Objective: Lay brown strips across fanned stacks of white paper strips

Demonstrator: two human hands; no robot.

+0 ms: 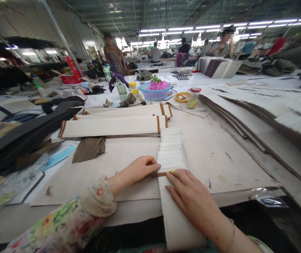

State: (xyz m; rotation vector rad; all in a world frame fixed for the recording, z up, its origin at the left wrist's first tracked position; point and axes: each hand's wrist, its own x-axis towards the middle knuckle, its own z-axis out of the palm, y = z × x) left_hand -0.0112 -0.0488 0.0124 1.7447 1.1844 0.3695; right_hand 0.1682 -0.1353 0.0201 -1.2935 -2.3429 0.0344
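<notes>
A long white strip (175,218) with a brown end band lies lengthwise toward me and overhangs the table's front edge. My right hand (192,196) lies flat on it with the fingers stretched out, pressing it down just below the brown band. My left hand (141,168) is closed in a pinch at the strip's left edge beside the band. Just beyond my hands, a fanned stack of several white strips (170,149) runs away from me, overlapping like shingles.
More white strips with brown ends (111,126) lie crosswise behind. A blue bowl (155,93), jars (134,89) and a yellow dish (182,97) stand farther back. Long rows of strips (268,112) fill the right side, dark material (24,135) the left. Other people work in the background.
</notes>
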